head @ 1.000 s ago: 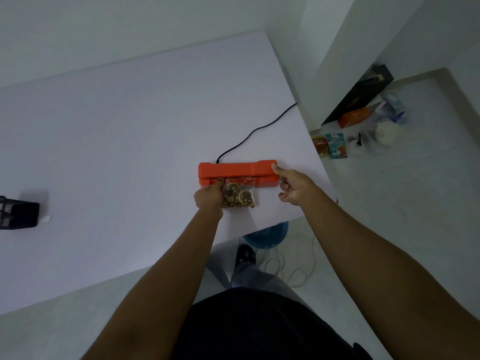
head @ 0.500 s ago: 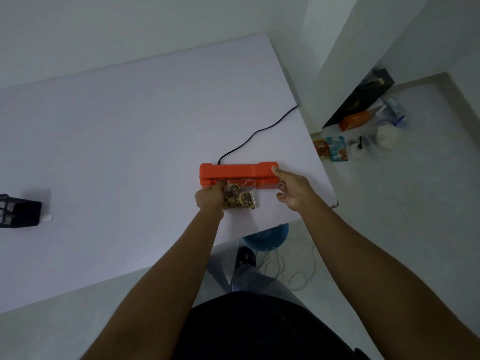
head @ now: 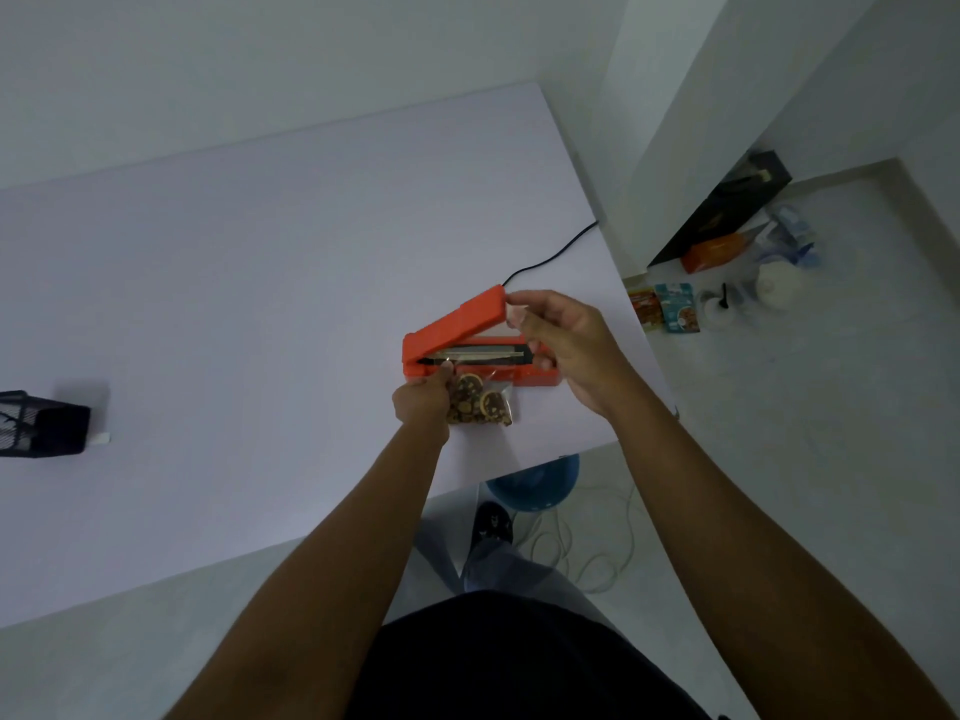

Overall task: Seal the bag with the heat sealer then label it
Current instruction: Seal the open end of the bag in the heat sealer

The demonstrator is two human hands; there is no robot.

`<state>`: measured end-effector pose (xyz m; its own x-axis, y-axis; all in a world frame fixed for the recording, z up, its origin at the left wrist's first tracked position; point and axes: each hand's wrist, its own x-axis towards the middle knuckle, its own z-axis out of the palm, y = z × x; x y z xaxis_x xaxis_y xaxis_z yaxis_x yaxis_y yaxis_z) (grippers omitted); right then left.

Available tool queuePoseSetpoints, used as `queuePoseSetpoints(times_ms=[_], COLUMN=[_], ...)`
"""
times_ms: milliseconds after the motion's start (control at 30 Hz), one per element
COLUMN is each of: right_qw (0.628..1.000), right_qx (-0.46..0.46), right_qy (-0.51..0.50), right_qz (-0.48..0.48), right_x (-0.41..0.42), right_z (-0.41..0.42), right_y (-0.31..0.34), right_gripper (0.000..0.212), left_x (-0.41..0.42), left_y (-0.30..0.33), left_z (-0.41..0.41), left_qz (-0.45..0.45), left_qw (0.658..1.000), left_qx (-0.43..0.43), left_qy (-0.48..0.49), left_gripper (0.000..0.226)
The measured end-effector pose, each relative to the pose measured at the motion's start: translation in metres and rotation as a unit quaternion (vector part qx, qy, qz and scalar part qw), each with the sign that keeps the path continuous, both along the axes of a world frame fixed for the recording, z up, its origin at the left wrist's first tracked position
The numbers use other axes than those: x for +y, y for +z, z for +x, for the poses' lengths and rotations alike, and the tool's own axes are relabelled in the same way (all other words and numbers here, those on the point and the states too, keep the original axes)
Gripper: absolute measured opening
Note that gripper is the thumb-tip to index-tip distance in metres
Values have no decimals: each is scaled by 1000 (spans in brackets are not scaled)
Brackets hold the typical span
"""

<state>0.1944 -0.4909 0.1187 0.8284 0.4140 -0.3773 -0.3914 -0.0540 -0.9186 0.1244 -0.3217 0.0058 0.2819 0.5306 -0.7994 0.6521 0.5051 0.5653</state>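
Note:
An orange heat sealer sits near the right front corner of the white table, its lid raised at the right end so the sealing strip shows. My right hand grips the lifted end of the lid. A small clear bag of dried fruit slices and nuts lies in front of the sealer, its top edge resting on the strip. My left hand pinches the bag's left upper corner at the sealer's jaw.
A black power cord runs from the sealer off the table's right edge. A black mesh holder stands at the far left with a small white piece beside it. Packets, boxes and bottles lie on the floor to the right.
The sealer's lid was down before; my right hand has lifted its right end, opening the jaw. My left hand stays on the bag's corner.

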Motion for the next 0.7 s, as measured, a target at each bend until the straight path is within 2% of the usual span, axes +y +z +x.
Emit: queuePoseSetpoints(times_ms=[67,233,333,433,567,700], right_qw=[1000,973,957,943,932,930], right_qx=[-23,-82,-84,-114,-147,-161], right_qy=[-11,-19,-12,-26,-58,-70], right_qz=[-5,-215,-279,-311,-326,-324], right_x=[-1,-16,-21,-20,-18,-16], right_z=[4,6,-1,-12,-18,-18], right_y=[0,-41,-76,-97,-113,-119], right_gripper=[19,19,26,28,24,24], left_x=[1,1,-1,-3,-7,-11], left_y=[0,2,4,3,2,4], left_z=[0,1,2,2,-2,-3], left_qz=[2,-7,-10,11,53,92], left_qw=[1000,1000,1000,1000,998,994], left_qx=[2,4,9,2,-26,-48], left_qy=[-4,-2,4,6,-1,-20], left_gripper=[33,33,34,33,20,22])
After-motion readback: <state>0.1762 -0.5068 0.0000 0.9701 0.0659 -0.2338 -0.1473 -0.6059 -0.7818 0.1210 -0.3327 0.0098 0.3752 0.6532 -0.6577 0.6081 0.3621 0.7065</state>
